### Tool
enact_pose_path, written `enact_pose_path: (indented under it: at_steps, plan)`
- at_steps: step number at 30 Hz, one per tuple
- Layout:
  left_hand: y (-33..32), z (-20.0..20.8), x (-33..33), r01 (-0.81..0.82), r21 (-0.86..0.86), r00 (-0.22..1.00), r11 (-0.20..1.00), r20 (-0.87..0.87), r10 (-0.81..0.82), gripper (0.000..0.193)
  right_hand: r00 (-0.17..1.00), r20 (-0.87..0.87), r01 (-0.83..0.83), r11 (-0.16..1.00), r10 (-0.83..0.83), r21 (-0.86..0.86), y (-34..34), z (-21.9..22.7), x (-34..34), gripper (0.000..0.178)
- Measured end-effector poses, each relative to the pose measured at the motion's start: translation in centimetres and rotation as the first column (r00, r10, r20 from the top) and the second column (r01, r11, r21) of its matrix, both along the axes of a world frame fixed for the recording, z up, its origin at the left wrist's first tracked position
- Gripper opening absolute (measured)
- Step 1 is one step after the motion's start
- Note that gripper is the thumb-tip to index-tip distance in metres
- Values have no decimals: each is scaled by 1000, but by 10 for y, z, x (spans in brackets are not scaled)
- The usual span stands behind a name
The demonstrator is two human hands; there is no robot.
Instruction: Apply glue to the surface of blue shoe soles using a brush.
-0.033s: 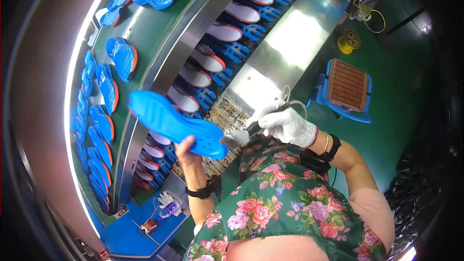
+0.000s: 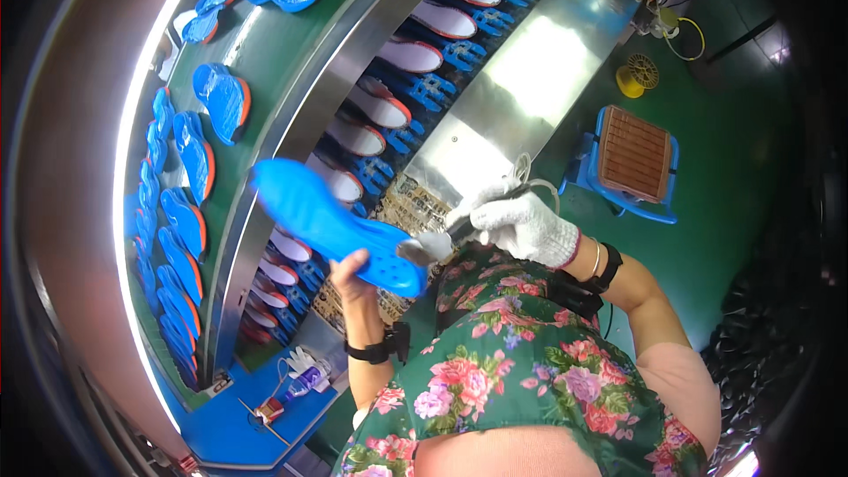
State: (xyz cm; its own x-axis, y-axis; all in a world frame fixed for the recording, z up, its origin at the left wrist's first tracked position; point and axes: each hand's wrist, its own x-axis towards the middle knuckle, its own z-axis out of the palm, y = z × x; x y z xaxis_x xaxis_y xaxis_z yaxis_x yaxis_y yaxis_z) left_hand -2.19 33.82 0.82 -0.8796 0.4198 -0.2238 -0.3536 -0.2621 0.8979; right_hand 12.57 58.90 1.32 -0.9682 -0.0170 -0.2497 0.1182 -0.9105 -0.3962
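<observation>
My bare left hand grips a blue insole from below, holding it tilted in the air with its perforated heel toward me. In my right hand, which wears a white knitted glove, is a black-handled tool with a flat, shiny metal blade. The blade lies over the insole's heel end, apparently touching it; the exact contact is hard to make out. A thin pale cord loops beside the gloved hand.
Blue insoles with orange edges lie on the green belt at left. Beyond a metal rail, white-topped insoles stand in rows beside a metal ledge. A blue stool and yellow spool are right; a blue table lower left.
The held insole has moved slightly right with my left hand, so the blade overlaps its heel more. The insoles on the green belt have shifted a little.
</observation>
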Motion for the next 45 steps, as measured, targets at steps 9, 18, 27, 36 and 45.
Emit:
enact_pose_path:
  at_steps: [9, 18, 27, 36, 45]
  plan:
    - [20, -57, 47, 271, 179, 934, 946, 188, -303, 86, 975, -156, 222, 763, -160, 607, -20, 26, -35, 19]
    - [67, -33, 46, -21, 326, 917, 945, 382, -112, 96, 864, -483, 503, 250, -141, 827, -13, 27, -50, 22]
    - [81, -37, 53, 40, 188, 957, 981, 275, -91, 94, 717, -688, 668, -385, 108, 636, -23, 20, -52, 30]
    - [69, -53, 42, 20, 99, 952, 995, 303, -49, 102, 738, -675, 657, -245, 17, 713, -12, 24, -50, 28]
    - [61, -76, 10, 22, 209, 942, 978, 323, -90, 108, 781, -623, 625, -62, 51, 778, -4, 10, -54, 21]
